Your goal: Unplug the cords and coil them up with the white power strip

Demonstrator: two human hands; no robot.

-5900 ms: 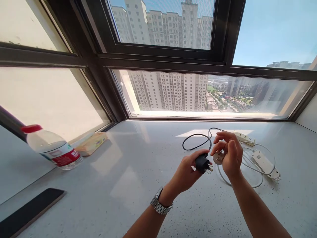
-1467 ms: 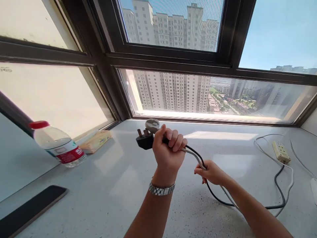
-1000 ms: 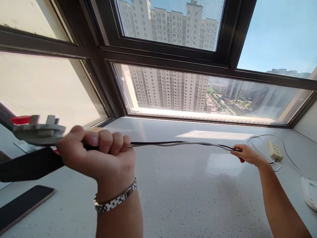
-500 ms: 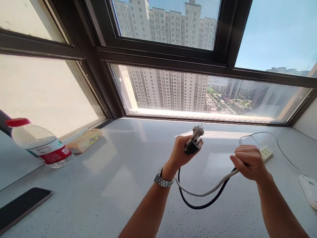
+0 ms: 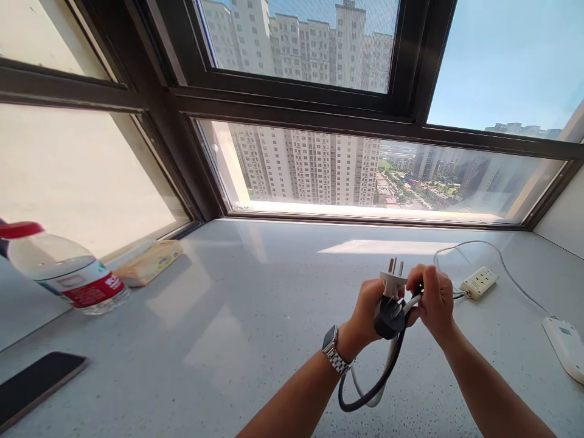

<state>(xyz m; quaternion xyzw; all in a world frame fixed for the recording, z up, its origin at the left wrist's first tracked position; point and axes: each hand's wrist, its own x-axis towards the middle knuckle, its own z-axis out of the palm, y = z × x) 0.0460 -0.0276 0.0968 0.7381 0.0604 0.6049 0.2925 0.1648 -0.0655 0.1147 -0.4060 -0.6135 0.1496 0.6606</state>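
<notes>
My left hand [image 5: 365, 310], with a watch [image 5: 336, 350] on its wrist, is closed round two power plugs. One is a white plug [image 5: 393, 281] with its metal prongs pointing up; the other is a black plug [image 5: 389, 317] just below it. My right hand [image 5: 433, 301] is right beside them, fingers closed on a white and a black power cord. The black cord [image 5: 360, 403] hangs in a loop under my hands, with the white cord alongside. Behind my right hand, a white power strip [image 5: 480, 281] lies on the speckled white counter [image 5: 255, 377].
A water bottle [image 5: 93, 292] with a red cap stands at the left, a tissue pack [image 5: 150, 261] behind it. A phone [image 5: 39, 386] lies at the front left. A white device [image 5: 566, 347] with a thin cable sits at the right edge. Dark window frames [image 5: 292, 109] bound the back.
My hands have come together: the left moved right with the plugs, the right moved left along with the cords. The cord loop has become narrower and hangs lower. The view has shifted slightly.
</notes>
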